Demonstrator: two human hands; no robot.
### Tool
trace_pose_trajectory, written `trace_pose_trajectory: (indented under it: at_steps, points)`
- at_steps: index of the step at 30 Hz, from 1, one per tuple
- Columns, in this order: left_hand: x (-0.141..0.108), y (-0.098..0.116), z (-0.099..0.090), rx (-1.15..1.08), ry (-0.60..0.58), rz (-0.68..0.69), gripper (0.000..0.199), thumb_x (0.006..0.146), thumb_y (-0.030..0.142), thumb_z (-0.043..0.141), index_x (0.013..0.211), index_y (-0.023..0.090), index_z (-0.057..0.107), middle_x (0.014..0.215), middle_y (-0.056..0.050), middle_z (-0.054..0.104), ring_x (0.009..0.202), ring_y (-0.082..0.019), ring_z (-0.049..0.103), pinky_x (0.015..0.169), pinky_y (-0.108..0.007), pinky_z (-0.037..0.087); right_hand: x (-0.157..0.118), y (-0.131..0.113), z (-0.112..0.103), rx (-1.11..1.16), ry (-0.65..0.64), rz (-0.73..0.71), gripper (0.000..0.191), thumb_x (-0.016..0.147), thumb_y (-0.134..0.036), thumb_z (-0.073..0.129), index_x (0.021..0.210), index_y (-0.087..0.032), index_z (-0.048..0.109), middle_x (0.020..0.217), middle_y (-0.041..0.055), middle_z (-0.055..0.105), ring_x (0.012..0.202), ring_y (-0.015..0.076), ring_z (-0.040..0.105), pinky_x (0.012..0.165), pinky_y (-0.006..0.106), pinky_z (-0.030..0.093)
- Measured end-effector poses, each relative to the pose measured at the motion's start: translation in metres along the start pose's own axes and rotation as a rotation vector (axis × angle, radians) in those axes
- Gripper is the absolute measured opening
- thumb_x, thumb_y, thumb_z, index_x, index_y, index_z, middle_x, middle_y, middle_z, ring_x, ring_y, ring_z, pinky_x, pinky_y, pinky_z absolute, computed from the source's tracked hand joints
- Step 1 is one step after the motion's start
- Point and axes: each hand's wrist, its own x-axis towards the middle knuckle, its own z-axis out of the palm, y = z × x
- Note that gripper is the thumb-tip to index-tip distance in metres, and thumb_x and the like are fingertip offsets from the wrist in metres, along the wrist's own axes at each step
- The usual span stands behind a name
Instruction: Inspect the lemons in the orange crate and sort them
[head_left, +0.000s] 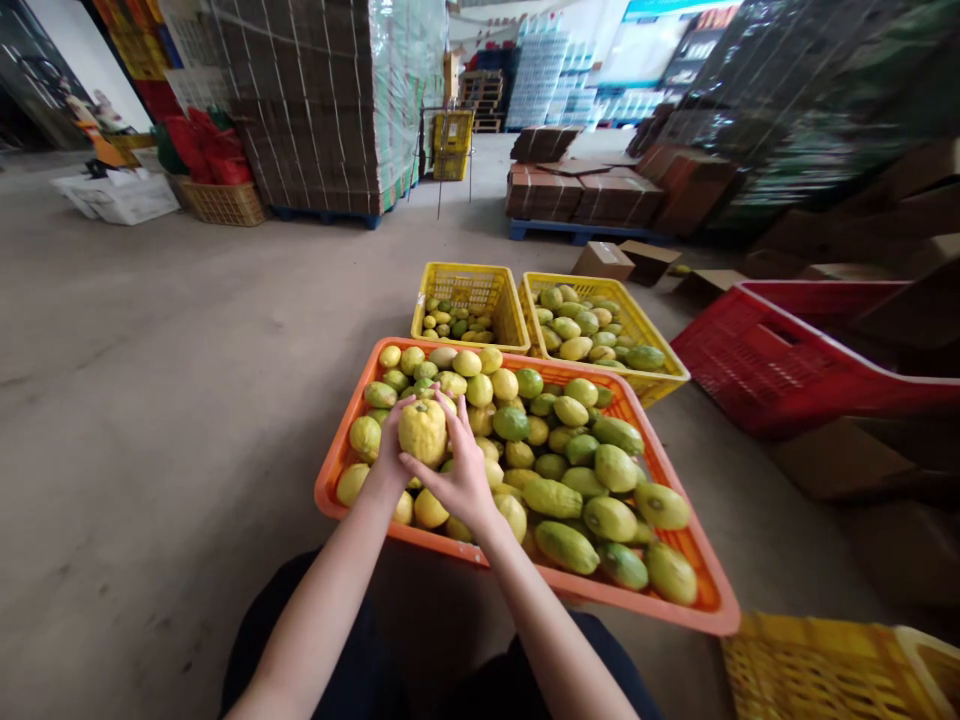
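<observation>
A large, bumpy yellow fruit [422, 432] is held between my two hands over the left part of an orange tray [600, 598]. My left hand [392, 445] curves round its left side. On its right side is my right hand [461, 465], thumb across the lower edge and fingers pointing up. Beneath and around them the tray holds several yellow and green fruits [553, 497], rounder ones at the left and longer ones at the right.
Behind the tray stand a small yellow crate [471, 285] and a wider yellow crate [637, 322], both with fruit. A red crate [750, 350] is at the right, another yellow crate [817, 665] at the lower right. Flattened cartons [581, 195] lie on a blue pallet [551, 232].
</observation>
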Motion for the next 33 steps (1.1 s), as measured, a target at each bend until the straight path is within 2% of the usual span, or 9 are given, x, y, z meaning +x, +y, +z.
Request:
trace_pose_trajectory:
  at_steps: [3, 5, 8, 12, 16, 19, 22, 24, 33]
  points:
    - [0.001, 0.011, 0.005, -0.004, 0.091, -0.082, 0.034, 0.089, 0.048, 0.065, 0.109, 0.021, 0.072, 0.106, -0.011, 0.08, 0.123, -0.036, 0.073, 0.106, -0.05, 0.061, 0.003, 0.001, -0.002, 0.192, 0.054, 0.075, 0.079, 0.078, -0.047, 0.088, 0.148, -0.024, 0.059, 0.152, 0.0144, 0.066, 0.154, 0.0404, 0.049, 0.128, 0.062, 0.04]
    - [0.001, 0.015, 0.01, 0.013, 0.089, -0.113, 0.029, 0.086, 0.044, 0.072, 0.106, 0.023, 0.073, 0.103, -0.011, 0.081, 0.119, -0.036, 0.075, 0.101, -0.049, 0.064, 0.008, 0.001, -0.005, 0.331, 0.117, 0.158, 0.076, 0.076, -0.052, 0.09, 0.141, -0.023, 0.063, 0.144, 0.0143, 0.072, 0.139, 0.0388, 0.065, 0.121, 0.058, 0.05]
    - [0.0, 0.019, 0.014, 0.092, 0.093, -0.068, 0.021, 0.087, 0.038, 0.077, 0.103, 0.025, 0.073, 0.106, -0.007, 0.081, 0.12, -0.031, 0.075, 0.1, -0.045, 0.065, 0.016, 0.0, -0.015, 0.452, 0.215, 0.26, 0.069, 0.074, -0.056, 0.09, 0.131, -0.023, 0.067, 0.13, 0.0122, 0.078, 0.12, 0.0349, 0.075, 0.107, 0.052, 0.061]
    - [0.0, 0.026, 0.011, 0.219, 0.152, 0.032, 0.026, 0.09, 0.044, 0.079, 0.102, 0.022, 0.073, 0.113, -0.009, 0.079, 0.124, -0.031, 0.072, 0.101, -0.046, 0.064, 0.025, 0.008, -0.037, 0.344, 0.377, 0.278, 0.077, 0.066, -0.057, 0.094, 0.129, -0.023, 0.064, 0.129, 0.0129, 0.076, 0.114, 0.0347, 0.076, 0.101, 0.053, 0.063]
    - [0.0, 0.035, 0.003, 0.306, 0.149, 0.177, 0.037, 0.079, 0.042, 0.09, 0.105, 0.022, 0.073, 0.12, -0.009, 0.076, 0.127, -0.034, 0.067, 0.107, -0.047, 0.059, 0.026, 0.022, -0.053, 0.093, 0.418, 0.215, 0.08, 0.066, -0.057, 0.091, 0.131, -0.023, 0.058, 0.127, 0.0131, 0.073, 0.114, 0.0353, 0.073, 0.104, 0.057, 0.059]
    - [-0.001, 0.035, -0.001, 0.503, 0.107, 0.382, 0.054, 0.065, 0.035, 0.1, 0.11, 0.025, 0.073, 0.129, -0.007, 0.071, 0.127, -0.032, 0.065, 0.11, -0.045, 0.055, 0.026, 0.027, -0.053, -0.052, 0.445, 0.115, 0.075, 0.068, -0.052, 0.089, 0.129, -0.024, 0.053, 0.127, 0.0129, 0.071, 0.115, 0.0353, 0.071, 0.104, 0.058, 0.058]
    - [-0.003, 0.031, 0.001, 0.671, 0.055, 0.528, 0.056, 0.062, 0.037, 0.1, 0.111, 0.026, 0.074, 0.129, -0.008, 0.067, 0.127, -0.032, 0.062, 0.102, -0.043, 0.058, 0.026, 0.027, -0.048, -0.105, 0.457, 0.009, 0.069, 0.073, -0.043, 0.084, 0.128, -0.027, 0.046, 0.134, 0.014, 0.067, 0.124, 0.0346, 0.068, 0.108, 0.057, 0.055]
    - [-0.005, 0.029, 0.004, 0.701, 0.011, 0.569, 0.052, 0.063, 0.036, 0.099, 0.108, 0.028, 0.075, 0.126, -0.007, 0.066, 0.126, -0.031, 0.062, 0.099, -0.042, 0.058, 0.026, 0.026, -0.045, -0.137, 0.444, -0.03, 0.064, 0.077, -0.039, 0.08, 0.128, -0.028, 0.043, 0.138, 0.0141, 0.066, 0.127, 0.0336, 0.066, 0.111, 0.057, 0.053]
    - [-0.012, 0.028, 0.011, 0.731, -0.095, 0.657, 0.042, 0.067, 0.033, 0.099, 0.103, 0.03, 0.078, 0.124, -0.008, 0.068, 0.129, -0.032, 0.06, 0.11, -0.045, 0.051, 0.025, 0.028, -0.041, -0.142, 0.392, -0.159, 0.054, 0.084, -0.028, 0.074, 0.127, -0.028, 0.041, 0.137, 0.0149, 0.067, 0.131, 0.0324, 0.067, 0.109, 0.055, 0.055]
